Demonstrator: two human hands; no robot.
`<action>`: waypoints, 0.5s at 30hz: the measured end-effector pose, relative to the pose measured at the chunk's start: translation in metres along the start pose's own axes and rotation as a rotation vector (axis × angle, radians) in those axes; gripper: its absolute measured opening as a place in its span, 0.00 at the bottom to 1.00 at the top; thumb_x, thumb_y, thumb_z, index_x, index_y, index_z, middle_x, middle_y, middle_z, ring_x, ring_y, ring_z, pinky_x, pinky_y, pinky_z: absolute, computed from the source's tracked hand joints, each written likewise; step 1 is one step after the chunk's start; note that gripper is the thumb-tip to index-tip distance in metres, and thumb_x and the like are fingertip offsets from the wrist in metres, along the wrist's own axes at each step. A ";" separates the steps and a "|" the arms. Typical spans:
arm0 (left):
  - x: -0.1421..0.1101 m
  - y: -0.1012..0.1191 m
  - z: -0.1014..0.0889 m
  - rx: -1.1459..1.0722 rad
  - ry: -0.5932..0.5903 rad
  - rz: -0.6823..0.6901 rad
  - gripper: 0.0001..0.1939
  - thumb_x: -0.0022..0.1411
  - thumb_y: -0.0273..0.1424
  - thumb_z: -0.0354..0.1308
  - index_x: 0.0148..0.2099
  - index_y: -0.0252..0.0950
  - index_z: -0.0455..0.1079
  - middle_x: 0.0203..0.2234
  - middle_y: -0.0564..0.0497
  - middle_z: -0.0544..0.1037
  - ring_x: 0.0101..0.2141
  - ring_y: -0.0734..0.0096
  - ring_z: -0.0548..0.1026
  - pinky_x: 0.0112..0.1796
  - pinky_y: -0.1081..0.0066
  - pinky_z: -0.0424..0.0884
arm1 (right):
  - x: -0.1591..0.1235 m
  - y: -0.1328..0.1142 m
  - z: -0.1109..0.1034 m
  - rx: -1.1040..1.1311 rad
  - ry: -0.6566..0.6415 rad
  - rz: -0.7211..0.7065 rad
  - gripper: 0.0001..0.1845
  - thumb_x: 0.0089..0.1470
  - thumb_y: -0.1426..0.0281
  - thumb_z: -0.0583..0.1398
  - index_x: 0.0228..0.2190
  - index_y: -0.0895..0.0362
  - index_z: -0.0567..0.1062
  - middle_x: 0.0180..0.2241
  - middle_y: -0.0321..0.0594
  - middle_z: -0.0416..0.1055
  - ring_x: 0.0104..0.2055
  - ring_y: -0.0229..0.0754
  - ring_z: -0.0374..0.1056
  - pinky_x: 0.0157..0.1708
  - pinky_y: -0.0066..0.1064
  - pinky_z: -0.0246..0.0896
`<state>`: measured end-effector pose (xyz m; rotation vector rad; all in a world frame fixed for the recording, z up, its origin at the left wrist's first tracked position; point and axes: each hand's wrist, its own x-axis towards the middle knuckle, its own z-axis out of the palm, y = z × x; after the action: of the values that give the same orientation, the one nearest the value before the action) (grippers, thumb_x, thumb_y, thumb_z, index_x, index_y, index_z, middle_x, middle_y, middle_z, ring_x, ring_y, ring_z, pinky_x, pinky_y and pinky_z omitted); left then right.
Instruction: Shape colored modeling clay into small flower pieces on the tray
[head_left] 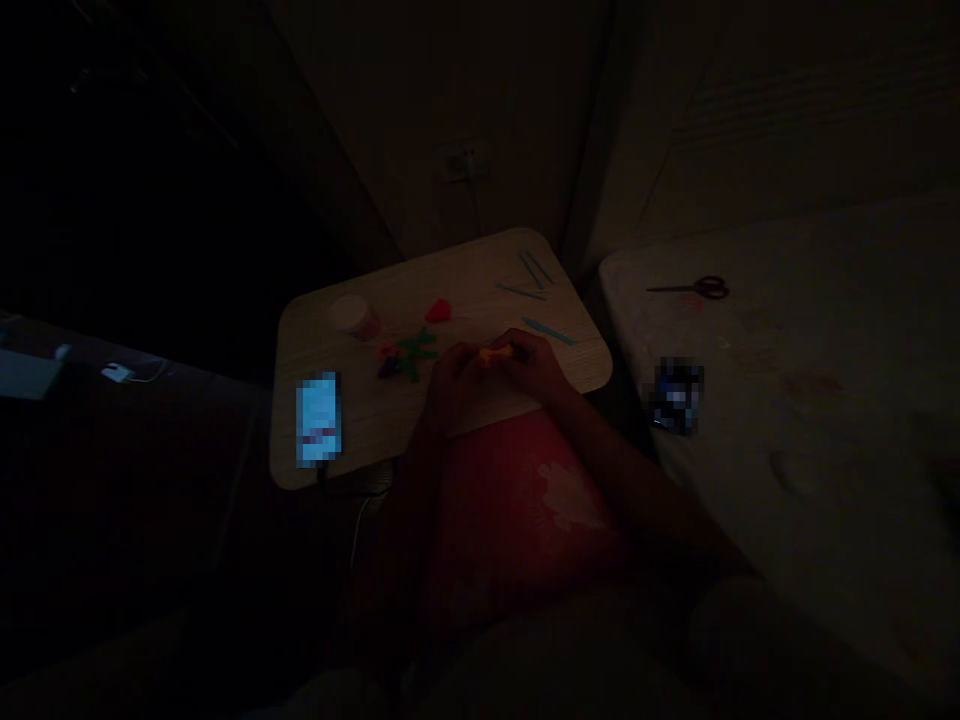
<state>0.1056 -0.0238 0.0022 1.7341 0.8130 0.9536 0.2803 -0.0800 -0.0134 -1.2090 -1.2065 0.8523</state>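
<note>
An orange piece of modelling clay (pixel 495 355) is held between my two hands over the near edge of the small wooden table (pixel 480 270). My left hand (pixel 452 385) closes on its left end, and my right hand (pixel 534 362) pinches its right end. Left of my hands lie green clay pieces (pixel 416 350), with a small pinkish piece (pixel 387 350) and a dark lump (pixel 388 368) beside them. Farther back sits a red lump (pixel 439 311). Just beyond my right hand rests a blue modelling knife (pixel 547 330). Dim light hides the finger details.
Slim blue tools (pixel 531 270) lie at the table's back right. A tub with a pale lid (pixel 352 316) and a lit phone (pixel 319 420) with a cable occupy the left. Scissors (pixel 690 288) and a dark blurred device (pixel 675 397) rest on the pale surface at right.
</note>
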 end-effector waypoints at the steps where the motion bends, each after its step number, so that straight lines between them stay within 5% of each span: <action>1: 0.000 0.000 0.000 0.012 -0.013 0.000 0.24 0.63 0.54 0.64 0.41 0.37 0.78 0.32 0.48 0.82 0.32 0.66 0.79 0.33 0.70 0.75 | 0.000 0.000 0.000 0.002 -0.002 0.002 0.21 0.51 0.50 0.68 0.35 0.53 0.78 0.32 0.39 0.76 0.33 0.43 0.70 0.34 0.33 0.63; 15: -0.005 -0.004 0.001 0.181 0.070 0.026 0.15 0.66 0.42 0.64 0.41 0.35 0.83 0.35 0.44 0.86 0.35 0.60 0.82 0.38 0.64 0.78 | -0.003 0.000 -0.001 -0.112 -0.046 -0.076 0.23 0.54 0.49 0.66 0.42 0.54 0.81 0.35 0.41 0.79 0.35 0.44 0.71 0.34 0.33 0.64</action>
<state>0.1039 -0.0275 -0.0031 1.8787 0.9487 0.9883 0.2804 -0.0831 -0.0144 -1.2306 -1.3437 0.7684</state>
